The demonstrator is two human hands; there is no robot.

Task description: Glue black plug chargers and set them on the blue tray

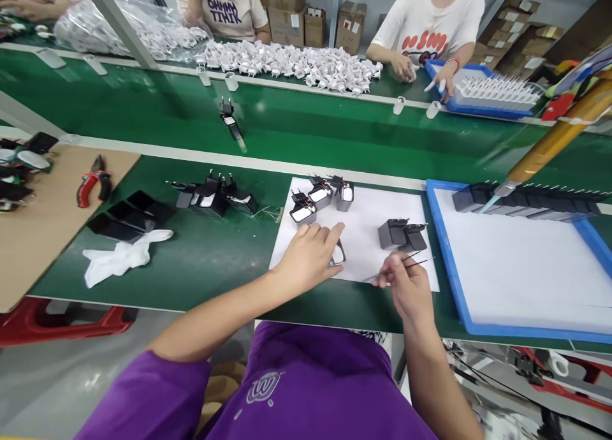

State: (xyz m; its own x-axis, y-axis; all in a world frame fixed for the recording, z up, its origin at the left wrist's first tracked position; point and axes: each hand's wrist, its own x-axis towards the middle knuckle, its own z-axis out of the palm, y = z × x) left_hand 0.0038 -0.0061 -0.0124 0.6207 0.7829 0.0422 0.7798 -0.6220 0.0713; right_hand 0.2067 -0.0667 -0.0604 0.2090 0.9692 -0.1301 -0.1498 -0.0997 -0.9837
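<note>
My left hand (308,255) is on the white sheet (363,213), thumb and fingers around a black power adapter (338,255) with a pale inside facing up; the palm hides part of it. My right hand (408,284) grips a pair of tweezers (418,259), their thin tips pointing right. Just beyond that hand stand two black adapters (393,234) with their plug ends up. Past my left hand are several open black adapters (303,210) with white insides, red wires and pinned plug caps.
A blue tray (442,255) on the right holds a row of black adapters (526,201); a yellow glue dispenser (549,140) hangs over it. Leftward are more adapters (205,198), empty casings (129,217), a white cloth (127,255) and pliers (94,182). People work behind white plugs (291,64).
</note>
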